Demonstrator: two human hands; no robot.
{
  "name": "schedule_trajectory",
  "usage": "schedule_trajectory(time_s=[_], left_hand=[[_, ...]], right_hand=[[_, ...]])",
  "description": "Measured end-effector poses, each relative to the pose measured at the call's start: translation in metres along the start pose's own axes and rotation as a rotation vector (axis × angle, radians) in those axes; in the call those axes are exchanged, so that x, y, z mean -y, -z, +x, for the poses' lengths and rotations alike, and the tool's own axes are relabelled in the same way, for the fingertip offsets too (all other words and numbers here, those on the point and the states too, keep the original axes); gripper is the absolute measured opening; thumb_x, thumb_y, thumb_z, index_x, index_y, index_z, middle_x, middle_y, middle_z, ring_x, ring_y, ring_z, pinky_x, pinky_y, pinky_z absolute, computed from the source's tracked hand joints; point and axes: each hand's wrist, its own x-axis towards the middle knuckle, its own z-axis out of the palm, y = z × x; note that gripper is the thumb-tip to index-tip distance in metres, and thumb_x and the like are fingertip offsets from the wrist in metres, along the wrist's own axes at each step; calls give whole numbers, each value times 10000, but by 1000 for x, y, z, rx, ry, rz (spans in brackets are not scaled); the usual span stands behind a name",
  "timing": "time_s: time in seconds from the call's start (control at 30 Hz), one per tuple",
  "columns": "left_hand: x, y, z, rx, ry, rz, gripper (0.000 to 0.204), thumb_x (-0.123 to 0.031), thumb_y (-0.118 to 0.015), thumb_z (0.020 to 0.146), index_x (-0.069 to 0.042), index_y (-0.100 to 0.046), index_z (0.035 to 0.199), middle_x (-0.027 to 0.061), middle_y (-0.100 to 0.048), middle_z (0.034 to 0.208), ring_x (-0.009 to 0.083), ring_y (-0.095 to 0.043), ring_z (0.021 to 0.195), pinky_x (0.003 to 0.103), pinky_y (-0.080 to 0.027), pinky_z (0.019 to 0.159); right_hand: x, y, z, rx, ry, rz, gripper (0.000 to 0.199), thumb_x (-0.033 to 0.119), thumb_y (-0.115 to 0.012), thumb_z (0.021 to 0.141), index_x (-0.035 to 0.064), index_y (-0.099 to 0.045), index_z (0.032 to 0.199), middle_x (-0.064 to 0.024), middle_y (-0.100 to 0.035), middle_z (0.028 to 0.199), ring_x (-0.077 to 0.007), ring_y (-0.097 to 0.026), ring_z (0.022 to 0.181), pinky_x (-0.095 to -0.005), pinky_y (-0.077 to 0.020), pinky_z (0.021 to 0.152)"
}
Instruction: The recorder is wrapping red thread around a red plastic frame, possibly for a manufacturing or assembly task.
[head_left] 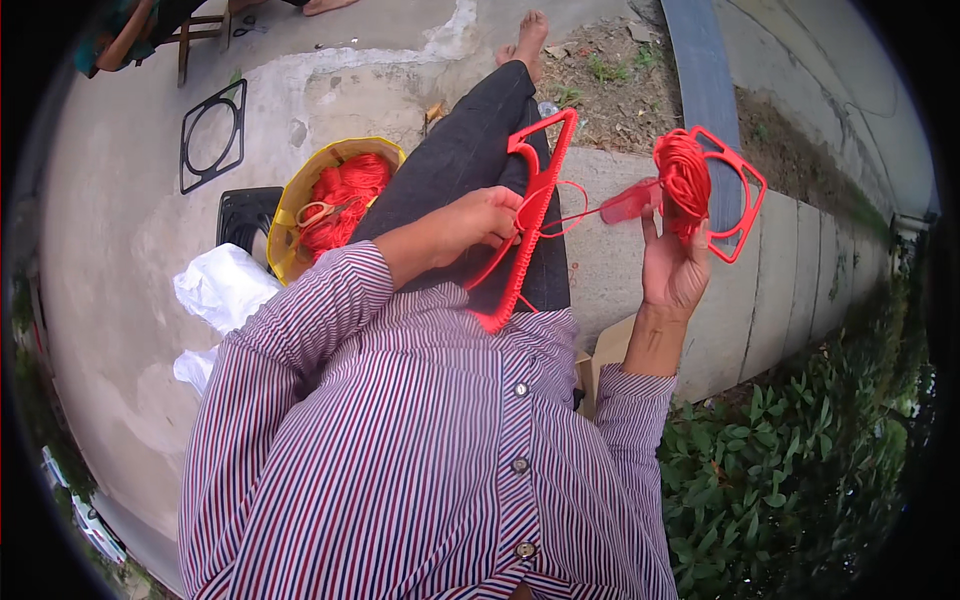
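Observation:
A red plastic frame (540, 190) with a toothed edge stands tilted across my lap. My left hand (478, 222) is closed at its inner side, fingers pinched on the frame where a loop of red cord (572, 215) passes; the fingertips are partly hidden. To the right, my right hand (675, 268) is raised with its fingers around a thick bundle of red cord (682, 178). A strand runs taut from this bundle to the frame. Just beyond the bundle is a second red frame (745, 185) with a round opening; whether the hand touches it I cannot tell.
Left of my leg, a yellow bag (283, 225) holds red cord and orange-handled scissors (315, 213). Beside it are a black frame (238, 130), a stack of black pieces (247, 215) and white plastic bags (222, 285). Green shrubs (760, 470) grow at lower right. Another person's arm (128, 38) shows at top left.

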Motion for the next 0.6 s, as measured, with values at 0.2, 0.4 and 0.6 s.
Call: schedule_trajectory(time_s=[0.2,0.4,0.6], left_hand=[[2,0,3,21,-3,6,398,60,-561,763,-13,-516,1152,41,-629,994,100,-605,859,232,-486,769],[3,-2,6,-26,-45,92,286,40,-587,826,6,-544,1106,45,-638,900,115,-618,756,235,-490,670],[2,-1,6,-40,-47,95,261,25,-595,843,1,-549,1099,41,-642,888,114,-625,753,242,-499,661]], right_hand=[[72,42,10,281,47,449,295,174,-662,785,46,-544,1023,-79,-565,988,-217,-549,976,-483,-392,943],[14,26,-13,-17,-68,-207,105,69,-562,906,39,-513,994,-108,-590,1003,-146,-563,691,-291,-507,574],[-50,-24,-34,205,-535,-479,235,87,-618,881,15,-494,1068,-86,-620,751,-127,-567,526,-236,-465,491]])
